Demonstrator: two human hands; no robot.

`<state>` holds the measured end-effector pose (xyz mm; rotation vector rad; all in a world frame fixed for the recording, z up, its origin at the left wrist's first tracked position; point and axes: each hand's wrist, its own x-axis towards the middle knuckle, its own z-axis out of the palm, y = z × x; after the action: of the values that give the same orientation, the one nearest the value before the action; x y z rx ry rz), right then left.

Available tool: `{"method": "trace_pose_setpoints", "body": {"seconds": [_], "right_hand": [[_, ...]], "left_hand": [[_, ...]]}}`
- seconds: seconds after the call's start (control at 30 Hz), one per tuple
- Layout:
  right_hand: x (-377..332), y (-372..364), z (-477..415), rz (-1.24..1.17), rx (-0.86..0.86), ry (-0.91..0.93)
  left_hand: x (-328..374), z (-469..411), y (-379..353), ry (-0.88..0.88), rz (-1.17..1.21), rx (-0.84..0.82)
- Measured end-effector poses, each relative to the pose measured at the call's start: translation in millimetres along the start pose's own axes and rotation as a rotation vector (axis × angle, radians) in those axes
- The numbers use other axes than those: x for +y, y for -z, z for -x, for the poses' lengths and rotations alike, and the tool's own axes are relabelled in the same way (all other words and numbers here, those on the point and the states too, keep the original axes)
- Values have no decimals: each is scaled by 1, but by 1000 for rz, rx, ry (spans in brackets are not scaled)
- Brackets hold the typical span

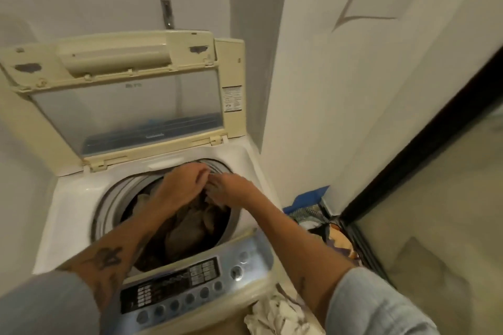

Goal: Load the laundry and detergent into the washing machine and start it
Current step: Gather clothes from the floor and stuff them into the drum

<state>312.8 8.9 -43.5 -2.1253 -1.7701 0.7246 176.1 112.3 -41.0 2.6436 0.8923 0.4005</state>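
Note:
A cream top-loading washing machine (70, 207) stands in front of me with its lid (128, 100) raised against the wall. Brown and beige laundry (187, 228) lies in the drum. Both my hands reach over the far side of the drum opening. My left hand (182, 182) is knuckles-up with fingers curled down. My right hand (231, 190) sits just beside it, fingers bent toward the clothes. Their fingertips meet above the pile, and the blur hides what they hold. The control panel (190, 280) with buttons runs along the near edge.
A white crumpled cloth (277, 315) lies at the machine's near right corner. A basket with mixed clothes (334, 236) and a blue item (310, 196) sits on the floor to the right, by a dark-framed door (408, 166). White walls close in behind and to the right.

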Motion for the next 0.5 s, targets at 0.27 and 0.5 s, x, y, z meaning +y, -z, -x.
{"method": "trace_pose_setpoints", "body": {"seconds": [0.27,0.5], "right_hand": [[121,104,118,-58,395,-286],[257,70,217,-95,393,-526]], "left_hand": [[180,-73,-34,-233,136,-60],[284,-86,-163,-358,117,-274]]}}
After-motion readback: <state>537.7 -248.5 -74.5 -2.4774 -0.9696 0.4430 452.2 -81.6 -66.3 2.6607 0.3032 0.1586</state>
